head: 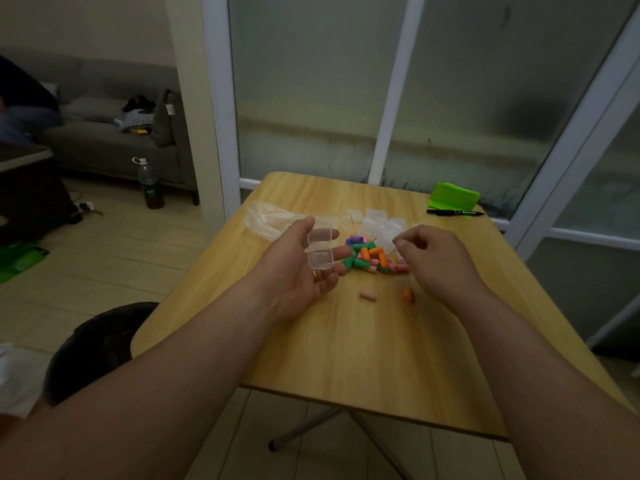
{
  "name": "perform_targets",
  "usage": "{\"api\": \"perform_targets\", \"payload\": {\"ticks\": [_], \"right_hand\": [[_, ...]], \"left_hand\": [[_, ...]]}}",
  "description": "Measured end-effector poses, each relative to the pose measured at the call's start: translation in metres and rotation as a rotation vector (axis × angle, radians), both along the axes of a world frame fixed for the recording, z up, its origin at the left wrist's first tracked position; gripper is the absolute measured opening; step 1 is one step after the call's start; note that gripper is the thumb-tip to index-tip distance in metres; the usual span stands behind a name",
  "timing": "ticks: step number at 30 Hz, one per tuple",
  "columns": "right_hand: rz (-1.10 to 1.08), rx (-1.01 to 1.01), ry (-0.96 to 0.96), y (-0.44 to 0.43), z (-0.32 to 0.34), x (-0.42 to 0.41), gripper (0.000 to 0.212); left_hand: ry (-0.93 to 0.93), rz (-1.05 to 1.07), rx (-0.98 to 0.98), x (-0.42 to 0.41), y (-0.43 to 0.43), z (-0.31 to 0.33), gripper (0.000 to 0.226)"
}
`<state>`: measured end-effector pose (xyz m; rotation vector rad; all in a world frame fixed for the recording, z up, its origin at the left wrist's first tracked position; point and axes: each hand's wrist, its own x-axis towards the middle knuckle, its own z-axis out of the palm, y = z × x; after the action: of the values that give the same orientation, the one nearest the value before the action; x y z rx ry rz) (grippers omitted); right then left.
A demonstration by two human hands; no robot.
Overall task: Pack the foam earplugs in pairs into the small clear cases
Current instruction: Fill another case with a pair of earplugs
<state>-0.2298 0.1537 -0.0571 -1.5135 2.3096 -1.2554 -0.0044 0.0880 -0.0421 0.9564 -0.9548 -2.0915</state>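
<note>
Clear plastic fills my left hand (pixel 298 271): an open case (pixel 320 252), lid up, held between thumb and fingers. My right hand (pixel 434 261) hovers with its fingers curled; I cannot tell whether it has hold of anything. Between the two hands lies the earplug pile (pixel 369 256). A pink plug (pixel 367 296) and an orange plug (pixel 408 295) lie loose just nearer me. Beyond the right fingertips sit empty cases (pixel 381 223). Behind both wrists, bare table (pixel 346 358) runs to its near edge.
</note>
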Motion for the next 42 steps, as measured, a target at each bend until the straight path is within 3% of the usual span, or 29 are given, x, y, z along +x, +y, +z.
{"api": "perform_targets", "payload": {"ticks": [6,19,24,28,35,42], "right_hand": [[-0.040,0.012,0.044,-0.001,0.002,-0.002,0.017],[-0.010,0.242,0.147,0.008,-0.005,0.002,0.010],[-0.037,0.282,0.286,0.006,-0.009,0.005,0.012],[-0.049,0.258,0.312,0.005,-0.011,0.004,0.011],[-0.109,0.233,0.199,0.010,-0.002,0.002,0.006],[0.043,-0.051,0.076,0.020,0.013,0.021,0.007]], "left_hand": [[0.017,-0.004,0.043,0.000,-0.004,0.001,0.050],[0.013,-0.020,0.052,-0.006,-0.004,0.002,0.044],[-0.003,-0.035,0.036,-0.011,0.002,0.005,0.040],[-0.009,-0.029,0.038,-0.014,0.003,0.004,0.041],[0.010,-0.011,0.056,-0.022,0.004,0.004,0.048],[0.038,-0.068,0.073,-0.028,0.006,0.002,0.046]]}}
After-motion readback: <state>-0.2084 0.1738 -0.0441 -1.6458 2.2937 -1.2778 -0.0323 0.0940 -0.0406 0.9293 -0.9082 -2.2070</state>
